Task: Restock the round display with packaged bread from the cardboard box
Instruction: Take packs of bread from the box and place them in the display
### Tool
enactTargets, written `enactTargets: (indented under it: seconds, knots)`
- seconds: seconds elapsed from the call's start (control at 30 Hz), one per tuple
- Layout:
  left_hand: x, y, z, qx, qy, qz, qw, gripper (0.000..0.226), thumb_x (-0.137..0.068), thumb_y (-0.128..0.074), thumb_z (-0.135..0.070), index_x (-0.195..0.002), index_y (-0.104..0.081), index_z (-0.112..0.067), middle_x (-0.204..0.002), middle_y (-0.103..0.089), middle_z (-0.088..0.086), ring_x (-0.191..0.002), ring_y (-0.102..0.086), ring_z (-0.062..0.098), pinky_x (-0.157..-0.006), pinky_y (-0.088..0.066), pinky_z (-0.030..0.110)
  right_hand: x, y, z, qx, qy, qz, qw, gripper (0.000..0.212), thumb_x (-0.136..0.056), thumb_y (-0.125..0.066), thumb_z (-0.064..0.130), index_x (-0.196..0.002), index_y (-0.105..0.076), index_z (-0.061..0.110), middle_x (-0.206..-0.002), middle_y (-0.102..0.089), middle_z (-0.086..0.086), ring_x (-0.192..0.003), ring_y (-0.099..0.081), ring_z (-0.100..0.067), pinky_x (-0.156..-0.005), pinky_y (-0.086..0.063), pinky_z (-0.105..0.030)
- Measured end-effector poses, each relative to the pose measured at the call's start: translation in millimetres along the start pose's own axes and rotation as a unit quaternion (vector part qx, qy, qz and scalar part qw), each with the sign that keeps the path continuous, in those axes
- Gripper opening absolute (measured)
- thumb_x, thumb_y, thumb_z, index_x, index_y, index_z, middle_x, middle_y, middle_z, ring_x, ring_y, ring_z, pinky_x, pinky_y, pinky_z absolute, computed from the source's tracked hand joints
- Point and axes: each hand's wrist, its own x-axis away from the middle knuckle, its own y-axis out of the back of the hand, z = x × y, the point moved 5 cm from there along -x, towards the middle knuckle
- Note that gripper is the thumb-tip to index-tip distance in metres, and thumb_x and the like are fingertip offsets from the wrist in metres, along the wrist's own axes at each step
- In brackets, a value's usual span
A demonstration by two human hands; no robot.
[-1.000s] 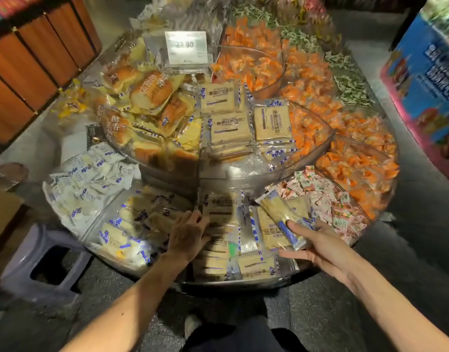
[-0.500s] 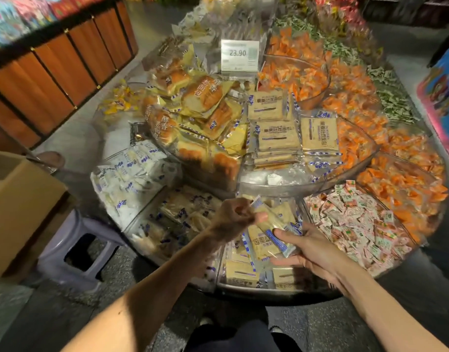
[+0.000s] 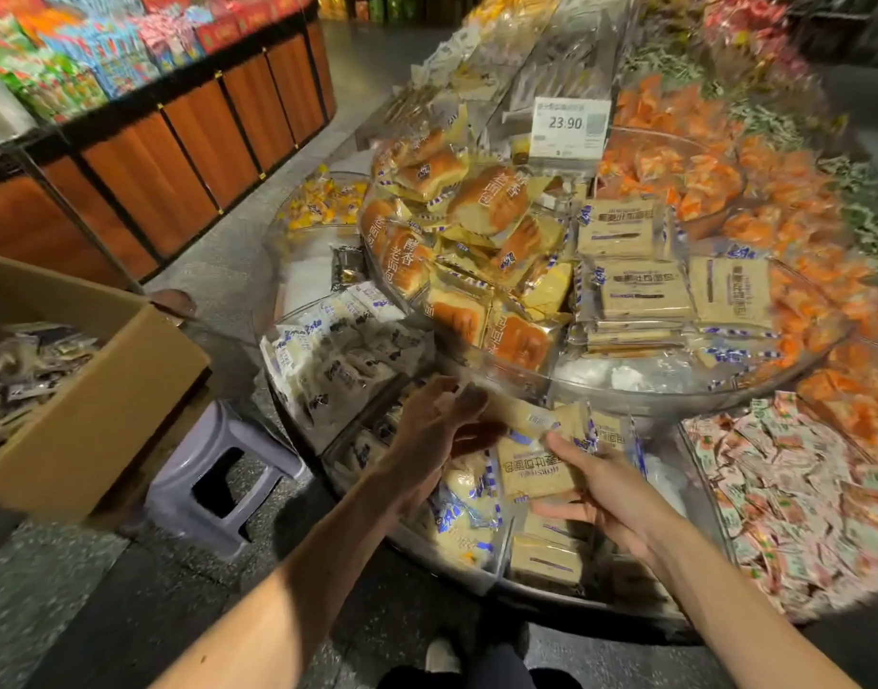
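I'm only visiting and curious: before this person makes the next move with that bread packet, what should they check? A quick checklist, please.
1. Hold on the bread packet by the right hand: ok, the thumb is on top and the fingers are underneath.
2. Grip of the left hand: cannot tell, it is blurred.
3. Right spot, the front compartment: ok, similar flat packets lie in it.
4. Stock in the cardboard box: ok, packets show inside.
5. Position of the stool: ok, it stands left of the display, apart from both hands.
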Motion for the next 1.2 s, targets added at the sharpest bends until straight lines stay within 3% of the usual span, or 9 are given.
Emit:
enactTargets:
  seconds: [0.1,0.17,0.23,0.43,0.63,0.73,0.9,1.0,1.2]
  knots:
    - [6.7,-1.2,-5.7,-0.012,-0.037,-0.019,0.999,0.040,-0.094,-0.053,-0.041,-0.098,-0.061,-0.003,-0.106,-0.070,0.019,-0.090,-0.072,0.031,-0.075,-0.059,0.033,-5.1,-2.1,9.0,-0.006,0.016,-0.006,1.000,0.097,-0.069,-0.084,0.032,-0.149,-0.035,0.008,-0.126,-0.066,-0.021,-0.093,-0.072,-0.042,-0.064,-0.063,-0.046]
    - [13.0,-0.9,-7.3,-0.106,-0.079,-0.035,0.991,0.012,-0.093,-0.062,-0.025,-0.089,-0.069,-0.016,-0.105,-0.071,0.010,-0.090,-0.072,0.025,-0.070,-0.059,0.028,-7.7,-8.9,17.3,-0.026,0.022,0.007,0.999,0.116,-0.062,-0.090,0.032,-0.155,-0.024,0.014,-0.145,-0.052,-0.019,-0.093,-0.071,-0.046,-0.067,-0.062,-0.047]
    - [17.7,-1.7,-10.7,-0.184,-0.106,-0.029,0.977,0.025,-0.087,-0.071,-0.003,-0.105,-0.068,-0.021,-0.113,-0.068,0.004,-0.089,-0.072,0.017,-0.065,-0.059,0.026,-10.8,-18.2,25.6,-0.026,0.035,0.020,0.999,0.110,-0.065,-0.088,0.026,-0.154,-0.025,0.012,-0.143,-0.054,-0.018,-0.086,-0.072,-0.045,-0.065,-0.063,-0.043]
    - [15.8,13.5,-25.7,-0.221,-0.103,-0.027,0.970,0.076,-0.072,-0.085,-0.010,-0.135,-0.047,-0.032,-0.131,-0.057,-0.006,-0.098,-0.070,0.016,-0.075,-0.062,0.038,-17.1,-47.8,42.6,0.049,0.054,0.047,0.996,0.019,-0.097,-0.056,0.001,-0.115,-0.053,0.009,-0.097,-0.074,-0.024,-0.064,-0.074,-0.029,-0.051,-0.060,-0.032]
    - [-6.4,52.7,-39.4,-0.159,-0.055,-0.025,0.985,0.059,-0.082,-0.078,-0.010,-0.131,-0.050,-0.024,-0.112,-0.067,0.000,-0.086,-0.071,0.008,-0.070,-0.059,0.023,-40.6,-86.2,53.8,0.085,0.098,0.016,0.991,0.033,-0.082,-0.076,0.006,-0.111,-0.060,0.012,-0.099,-0.076,-0.013,-0.071,-0.073,-0.033,-0.066,-0.063,-0.038]
    - [-23.4,78.1,-41.2,-0.178,-0.051,-0.009,0.983,0.046,-0.084,-0.076,-0.010,-0.120,-0.052,-0.025,-0.103,-0.070,0.009,-0.082,-0.072,0.020,-0.066,-0.062,0.033,-54.7,-114.9,54.3,0.123,0.126,-0.014,0.984,0.026,-0.081,-0.079,0.008,-0.100,-0.062,0.013,-0.089,-0.077,-0.009,-0.062,-0.071,-0.021,-0.059,-0.062,-0.033]
    - [-48.2,137.7,-31.2,-0.181,-0.004,0.039,0.983,0.069,-0.082,-0.073,-0.006,-0.130,-0.046,-0.048,-0.120,-0.065,0.010,-0.097,-0.070,0.029,-0.074,-0.061,0.049,-80.5,-160.6,35.9,0.099,0.110,-0.055,0.987,0.022,-0.083,-0.075,0.002,-0.101,-0.064,0.006,-0.088,-0.078,-0.009,-0.073,-0.075,-0.023,-0.056,-0.062,-0.037]
    - [-54.8,174.2,-33.9,-0.167,0.052,0.076,0.982,0.067,-0.086,-0.065,-0.001,-0.126,-0.052,-0.052,-0.134,-0.055,0.000,-0.100,-0.071,0.028,-0.072,-0.061,0.046,-87.2,-175.4,28.7,0.030,0.103,-0.089,0.990,0.019,-0.087,-0.068,-0.004,-0.105,-0.065,-0.003,-0.094,-0.076,-0.017,-0.073,-0.075,-0.024,-0.053,-0.060,-0.032]
    - [-87.7,222.0,-63.3,-0.166,0.069,0.060,0.982,0.045,-0.085,-0.074,-0.004,-0.114,-0.061,-0.036,-0.133,-0.044,-0.002,-0.100,-0.069,0.027,-0.069,-0.059,0.026,-84.8,-170.4,27.8,-0.058,0.090,-0.154,0.982,0.024,-0.086,-0.069,0.000,-0.108,-0.060,0.000,-0.103,-0.073,-0.025,-0.093,-0.070,-0.047,-0.068,-0.057,-0.057]
